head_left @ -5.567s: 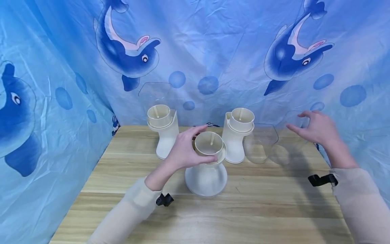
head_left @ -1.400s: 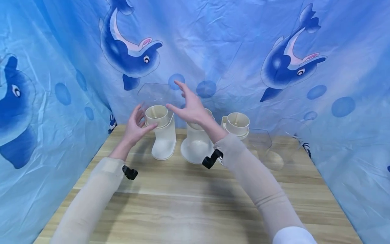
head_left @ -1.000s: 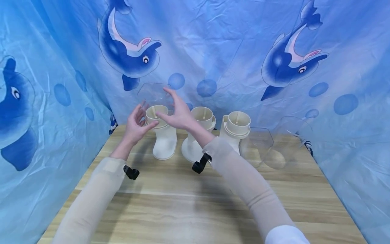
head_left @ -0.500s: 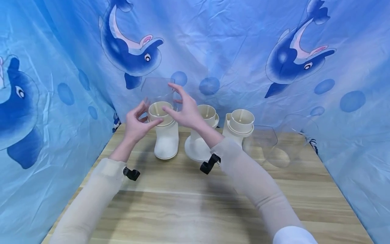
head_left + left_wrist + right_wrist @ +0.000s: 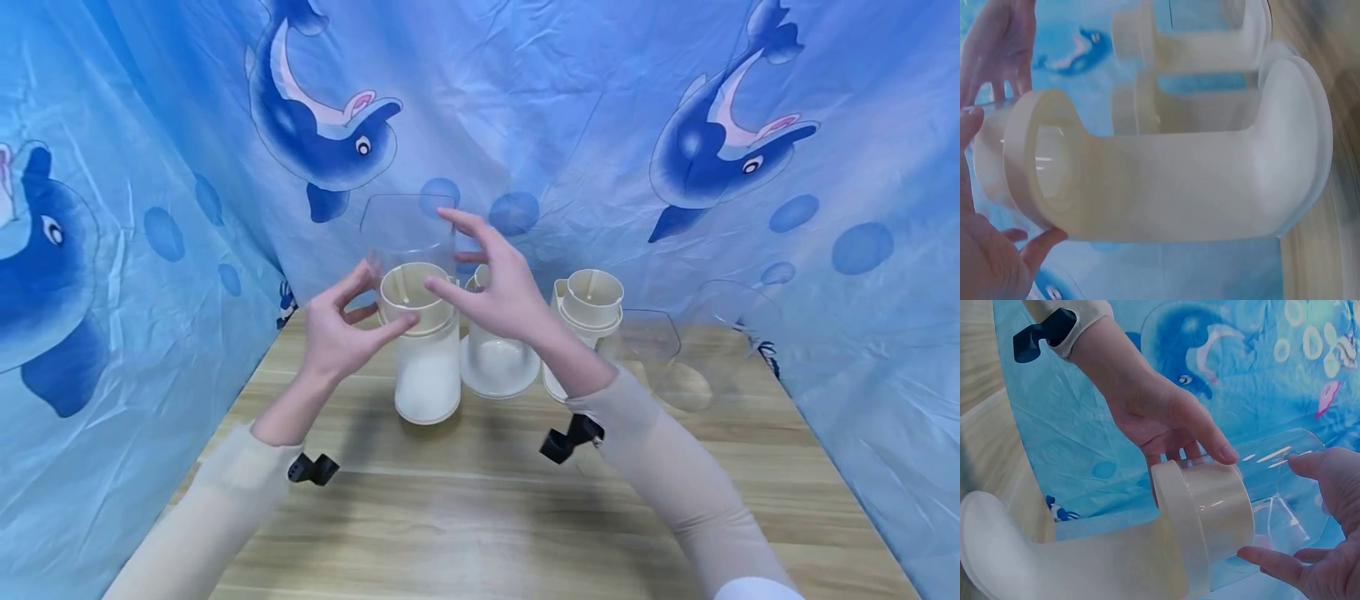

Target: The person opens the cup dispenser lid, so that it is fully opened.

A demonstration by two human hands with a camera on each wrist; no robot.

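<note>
My left hand (image 5: 337,333) grips the collar of a white stand (image 5: 427,383) with a wide foot, thumb on the near side. A cream cup-shaped top (image 5: 1229,506) rises from that collar. Round this top stands a clear plastic container (image 5: 408,223), its wide open end upward. My right hand (image 5: 502,292) spans the container's right side, thumb in front and fingers farther back. The stand's foot is close over the table, ahead of the other stands. In the right wrist view the container (image 5: 1279,506) surrounds the cream top.
Behind my right hand is a second white stand (image 5: 501,371), partly hidden. A third stand (image 5: 592,312) is right of it. Two clear containers, one squarish (image 5: 652,333) and one rounder (image 5: 686,385), are at the back right of the wooden table (image 5: 465,517). A blue dolphin curtain (image 5: 577,150) hangs behind.
Earlier my left hand held the middle stand, which has since gone back into the row. Both hands have come to the left stand and its container, which have moved forward and right.
</note>
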